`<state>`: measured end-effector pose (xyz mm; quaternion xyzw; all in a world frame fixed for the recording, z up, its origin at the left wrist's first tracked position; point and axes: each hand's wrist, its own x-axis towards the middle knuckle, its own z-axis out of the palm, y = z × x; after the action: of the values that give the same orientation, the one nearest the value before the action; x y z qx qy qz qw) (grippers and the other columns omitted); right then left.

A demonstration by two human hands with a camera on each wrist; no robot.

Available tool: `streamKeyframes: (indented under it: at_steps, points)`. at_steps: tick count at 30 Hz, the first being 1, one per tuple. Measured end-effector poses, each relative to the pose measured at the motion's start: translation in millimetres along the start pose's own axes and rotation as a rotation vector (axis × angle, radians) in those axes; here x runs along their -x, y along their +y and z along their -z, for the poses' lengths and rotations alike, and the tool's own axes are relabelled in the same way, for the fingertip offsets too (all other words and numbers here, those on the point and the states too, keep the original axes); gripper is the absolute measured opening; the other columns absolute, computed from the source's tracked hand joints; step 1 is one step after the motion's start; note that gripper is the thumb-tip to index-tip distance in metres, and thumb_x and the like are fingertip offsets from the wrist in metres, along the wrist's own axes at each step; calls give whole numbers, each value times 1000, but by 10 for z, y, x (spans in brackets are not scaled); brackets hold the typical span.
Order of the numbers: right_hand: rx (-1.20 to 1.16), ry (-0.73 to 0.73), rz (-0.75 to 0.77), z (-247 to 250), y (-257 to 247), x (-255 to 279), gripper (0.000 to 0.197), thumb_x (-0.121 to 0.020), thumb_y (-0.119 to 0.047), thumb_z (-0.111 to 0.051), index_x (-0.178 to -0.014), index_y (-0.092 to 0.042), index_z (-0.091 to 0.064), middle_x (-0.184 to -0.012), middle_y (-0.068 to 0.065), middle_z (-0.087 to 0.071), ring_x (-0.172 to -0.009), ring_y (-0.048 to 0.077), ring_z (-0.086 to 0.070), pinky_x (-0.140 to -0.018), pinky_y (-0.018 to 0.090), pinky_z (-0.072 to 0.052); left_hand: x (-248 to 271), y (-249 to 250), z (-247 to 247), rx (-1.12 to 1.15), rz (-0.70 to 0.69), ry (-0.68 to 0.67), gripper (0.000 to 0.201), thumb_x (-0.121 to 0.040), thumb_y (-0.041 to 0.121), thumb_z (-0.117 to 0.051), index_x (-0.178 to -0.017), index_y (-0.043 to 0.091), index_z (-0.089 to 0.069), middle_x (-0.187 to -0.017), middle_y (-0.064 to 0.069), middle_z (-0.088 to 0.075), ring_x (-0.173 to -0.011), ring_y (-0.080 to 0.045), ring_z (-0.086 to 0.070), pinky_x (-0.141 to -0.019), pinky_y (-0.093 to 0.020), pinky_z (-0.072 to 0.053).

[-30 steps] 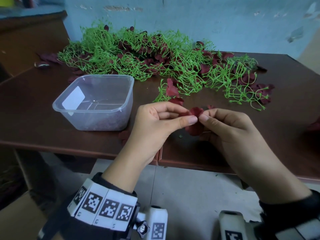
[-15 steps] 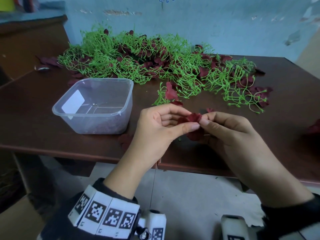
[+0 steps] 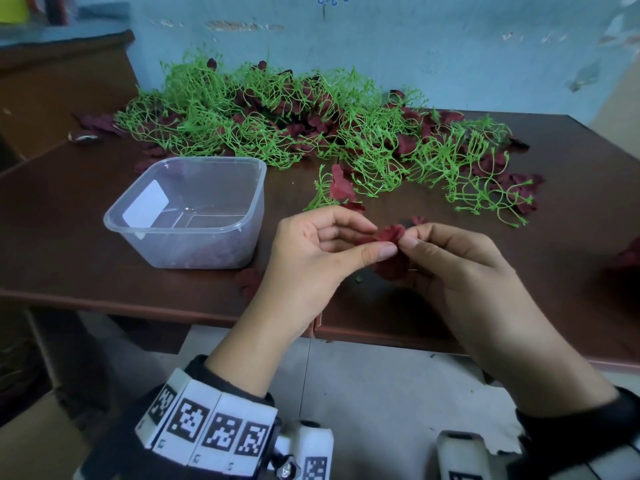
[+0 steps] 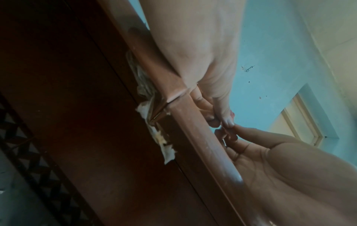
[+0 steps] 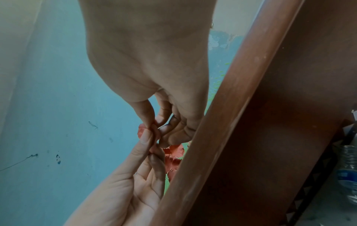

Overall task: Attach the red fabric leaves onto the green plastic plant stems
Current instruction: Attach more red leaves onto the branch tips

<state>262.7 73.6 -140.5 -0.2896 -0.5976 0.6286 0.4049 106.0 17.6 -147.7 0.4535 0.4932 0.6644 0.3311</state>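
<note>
Both hands meet just above the brown table's front edge [image 3: 207,315]. My left hand [image 3: 322,247] and my right hand [image 3: 446,258] both pinch the same dark red fabric leaf cluster [image 3: 391,233], thumb tips almost touching. Part of the cluster [image 3: 393,268] hangs below the fingers. In the right wrist view the red leaves [image 5: 173,156] show behind the fingertips [image 5: 152,130]. In the left wrist view only a sliver of red [image 4: 232,113] peeks past the thumb. A big tangle of green plastic stems [image 3: 311,133] mixed with red leaves lies across the table's back. No stem shows in either hand.
A clear square plastic tub [image 3: 194,213] stands left of my hands. A short green sprig with one red leaf [image 3: 337,188] lies just beyond them. Loose red leaves [image 3: 249,280] lie near the tub and at the far right [image 3: 627,254]. A blue wall rises behind the table.
Both hands stay pinched on the leaf cluster with only small finger shifts. The head view has tipped slightly, so the scene sits lower in the frame.
</note>
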Motion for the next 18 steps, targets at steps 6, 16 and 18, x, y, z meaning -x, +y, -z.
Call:
streamKeyframes:
  at_steps: [6, 16, 18]
  points:
    - [46, 1, 23, 1, -13, 27, 13, -82, -22, -75, -83, -9, -73, -85, 19, -73, -87, 37, -68, -91, 57, -51, -5, -25, -1, 46, -8, 10, 22, -62, 12, -87, -82, 14, -78, -84, -11, -79, -78, -17, -74, -77, -25, -60]
    - [80, 40, 33, -15, -31, 41, 17, -75, -23, -75, -82, -7, -75, -82, 18, -74, -81, 31, -68, -87, 52, -55, 12, 8, 15, 100, 114, -22, 16, -72, 9, -82, -84, 19, -79, -80, -2, -79, -74, -6, -72, -65, -16, -54]
    - [106, 53, 44, -14, -35, 39, 13, -78, -20, -74, -81, -7, -74, -80, 16, -75, -77, 27, -69, -80, 43, -58, 6, 2, 20, 93, 120, -40, 19, -77, 2, -80, -90, 16, -78, -83, -3, -79, -77, -7, -73, -69, -16, -55]
